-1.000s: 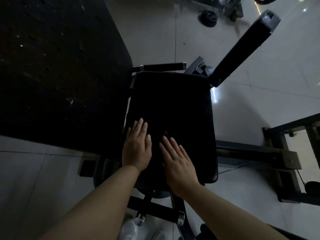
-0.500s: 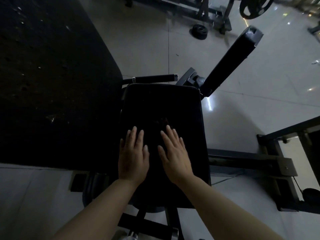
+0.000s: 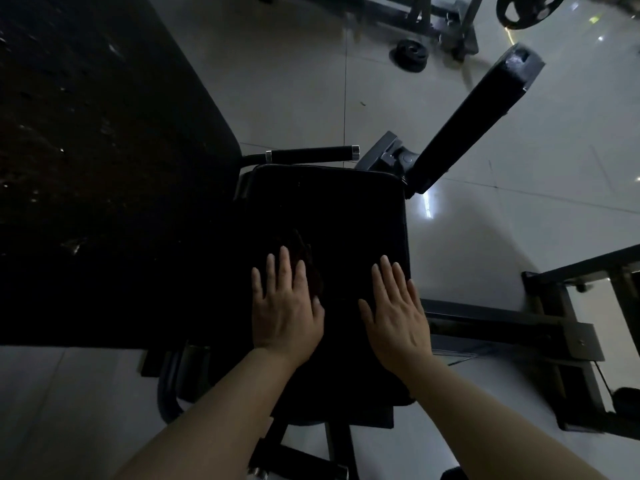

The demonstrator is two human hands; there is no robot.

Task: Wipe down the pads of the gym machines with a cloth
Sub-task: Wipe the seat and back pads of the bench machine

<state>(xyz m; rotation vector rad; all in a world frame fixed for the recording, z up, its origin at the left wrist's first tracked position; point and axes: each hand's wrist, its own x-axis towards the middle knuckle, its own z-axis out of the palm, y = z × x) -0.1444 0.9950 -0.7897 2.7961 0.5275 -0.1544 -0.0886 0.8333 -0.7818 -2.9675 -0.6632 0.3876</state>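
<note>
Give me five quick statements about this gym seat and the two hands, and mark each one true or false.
1. Both hands lie flat, fingers spread, on the black seat pad. True.
2. The right hand is curled around the handle grip. False: it lies open near the pad's right edge, and the grip beyond the pad's far edge is untouched.
3. A dark reddish patch, possibly the cloth, shows at the fingers of the left hand. True.
4. The long narrow pad lies flat on the seat. False: it angles up and away from the seat's far right corner.
5. A weight plate lies on the floor beyond the seat. True.
</note>
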